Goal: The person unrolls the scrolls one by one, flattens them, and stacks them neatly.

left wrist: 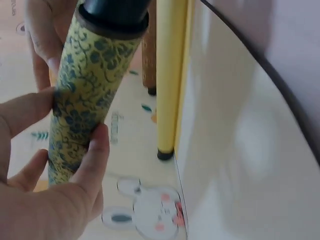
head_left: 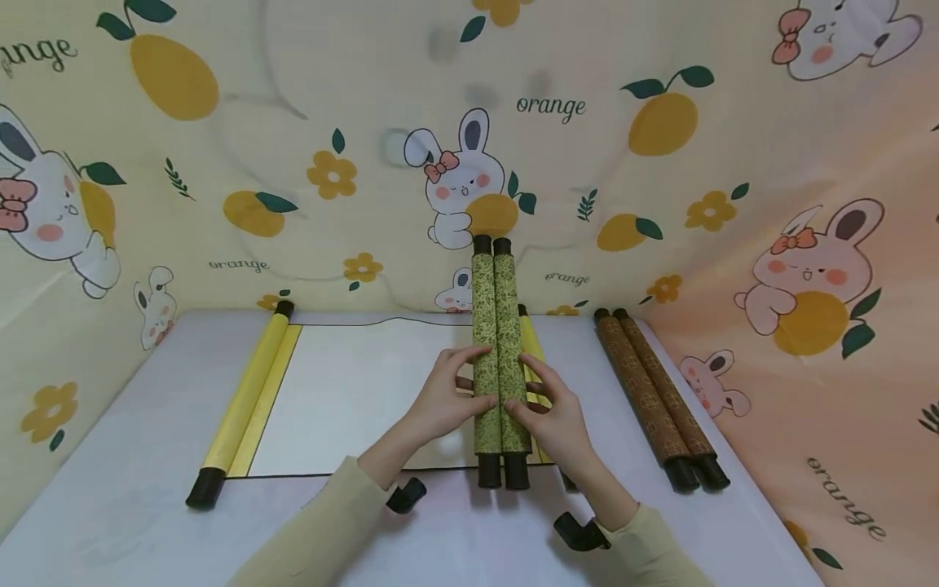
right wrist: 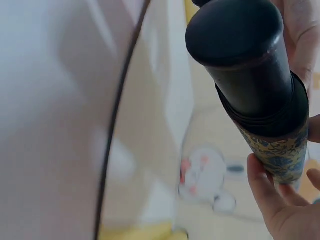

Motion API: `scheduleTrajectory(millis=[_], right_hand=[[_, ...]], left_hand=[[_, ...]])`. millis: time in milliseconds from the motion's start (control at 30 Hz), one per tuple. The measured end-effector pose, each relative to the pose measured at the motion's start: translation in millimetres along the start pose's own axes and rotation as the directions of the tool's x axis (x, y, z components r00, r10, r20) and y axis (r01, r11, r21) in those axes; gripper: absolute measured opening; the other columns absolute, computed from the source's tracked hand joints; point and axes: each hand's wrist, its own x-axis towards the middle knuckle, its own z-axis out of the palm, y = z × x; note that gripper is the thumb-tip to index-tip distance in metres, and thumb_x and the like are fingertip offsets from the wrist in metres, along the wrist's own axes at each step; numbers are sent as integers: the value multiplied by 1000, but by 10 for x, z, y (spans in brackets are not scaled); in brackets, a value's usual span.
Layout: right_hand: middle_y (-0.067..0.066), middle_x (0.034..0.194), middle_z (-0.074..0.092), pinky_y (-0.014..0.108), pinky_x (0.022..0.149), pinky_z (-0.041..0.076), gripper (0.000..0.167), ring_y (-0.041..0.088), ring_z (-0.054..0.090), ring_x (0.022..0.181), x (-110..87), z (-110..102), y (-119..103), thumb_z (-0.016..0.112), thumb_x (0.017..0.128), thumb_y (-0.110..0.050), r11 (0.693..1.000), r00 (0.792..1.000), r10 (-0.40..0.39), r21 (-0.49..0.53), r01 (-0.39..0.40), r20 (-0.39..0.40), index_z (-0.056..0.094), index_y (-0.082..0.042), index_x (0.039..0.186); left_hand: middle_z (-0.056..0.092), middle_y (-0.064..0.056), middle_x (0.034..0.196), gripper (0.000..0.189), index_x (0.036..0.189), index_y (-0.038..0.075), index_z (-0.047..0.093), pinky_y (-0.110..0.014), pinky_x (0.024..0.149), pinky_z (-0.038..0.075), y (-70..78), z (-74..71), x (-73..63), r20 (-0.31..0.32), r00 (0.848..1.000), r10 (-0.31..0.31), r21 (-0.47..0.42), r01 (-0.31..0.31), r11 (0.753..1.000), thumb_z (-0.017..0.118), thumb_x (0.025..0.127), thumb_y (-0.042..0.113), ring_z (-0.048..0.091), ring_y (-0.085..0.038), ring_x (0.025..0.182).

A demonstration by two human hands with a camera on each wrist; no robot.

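Observation:
A scroll with green floral covering (head_left: 486,424) is held up over the table, its two rollers side by side with black end knobs (right wrist: 240,40). My left hand (head_left: 443,399) grips the left roller between thumb and fingers. On the other side my right hand (head_left: 559,412) grips the right roller the same way. Beneath them lies a spread-out yellow scroll, its blank white sheet (head_left: 352,391) flat on the table. The left yellow roller (head_left: 245,391) shows whole; the right yellow roller (left wrist: 170,75) is partly hidden behind the green scroll and right hand in the head view.
A rolled brown scroll (head_left: 649,391) with black knobs lies at the table's right side. The white table (head_left: 125,489) meets a cloth backdrop (head_left: 293,122) printed with rabbits and oranges, which encloses the back and sides. Black wrist mounts (head_left: 579,534) stick out by both wrists.

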Motion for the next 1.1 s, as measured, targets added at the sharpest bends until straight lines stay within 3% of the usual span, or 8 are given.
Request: scheduleTrajectory(millis=[300,433,533,733,1100], right_hand=[[10,160,42,40,94,57,74,34,57,121,-89,562,-40,77,91,1,991,996,-64,126,55,69,48,-16,156],[7,160,39,36,94,57,77,33,57,121,-110,754,-56,77,90,4,986,992,-79,157,64,94,46,-18,157],[8,160,36,37,93,57,79,35,55,120,-105,872,-71,77,89,7,976,988,-102,202,78,115,46,-17,158],[6,160,34,38,92,57,82,33,53,118,-80,1010,-58,76,88,9,974,984,-117,212,86,138,44,-16,159],[7,157,36,34,87,57,84,31,55,116,-89,1012,-75,84,87,-5,980,993,-46,195,24,108,43,-21,158]], left_hand=[[14,-15,170,87,162,22,38,-36,88,60,-152,-515,-382,35,999,-20,17,19,1000,83,88,7,61,-29,104],[18,-13,169,85,161,23,39,-38,88,59,-213,-670,-497,11,1000,-13,31,13,999,82,89,8,62,-33,107],[27,-10,165,74,155,24,46,-37,84,60,-248,-749,-540,-55,998,-20,51,23,998,81,91,10,64,-36,107],[37,-14,157,62,147,16,52,-33,74,60,-291,-796,-550,-147,989,1,112,15,994,78,92,4,67,-38,104],[38,-15,155,63,147,13,50,-31,67,59,-266,-726,-568,-145,989,-10,93,24,995,76,91,-1,66,-37,103]])
